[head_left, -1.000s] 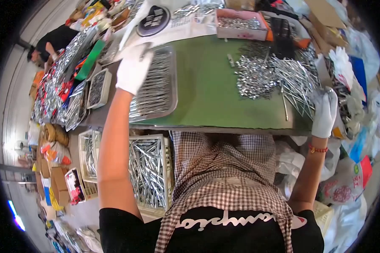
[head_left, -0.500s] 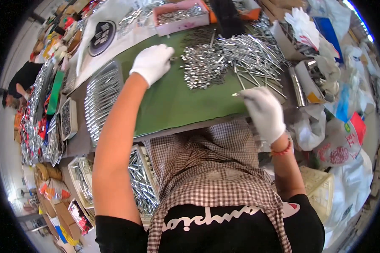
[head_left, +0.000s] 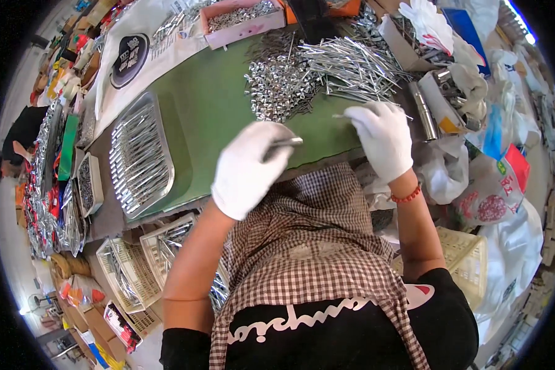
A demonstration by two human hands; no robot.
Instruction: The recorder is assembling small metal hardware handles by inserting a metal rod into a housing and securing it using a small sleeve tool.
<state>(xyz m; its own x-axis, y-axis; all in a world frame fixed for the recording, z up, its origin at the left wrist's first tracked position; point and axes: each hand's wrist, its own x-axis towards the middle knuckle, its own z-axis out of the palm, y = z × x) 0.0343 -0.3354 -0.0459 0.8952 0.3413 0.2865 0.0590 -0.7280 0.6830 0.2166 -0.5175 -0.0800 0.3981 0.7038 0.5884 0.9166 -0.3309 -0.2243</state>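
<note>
My left hand (head_left: 248,171), in a white glove, is closed near the front edge of the green mat (head_left: 213,117). A short silver metal piece (head_left: 288,142) sticks out from its fingers toward the right; the rest is hidden. My right hand (head_left: 383,137), also gloved, pinches a small thin metal piece (head_left: 338,116) whose tip shows left of the fingertips. Beyond the hands lies a heap of small shiny metal fittings (head_left: 274,89). Right of that heap is a pile of long silver rods (head_left: 354,65), close above my right hand.
At the mat's left stands a clear tray (head_left: 166,148) of silver rods laid in rows. A pink box (head_left: 243,29) of small metal parts is at the back. A metal cylinder (head_left: 423,111) lies right of the mat; cream crates (head_left: 129,271) sit below the table's left side.
My left hand has come from the mat's far left toward me and rightward, a metal piece now showing in it. My right hand has risen slightly. The whole view has shifted a little.
</note>
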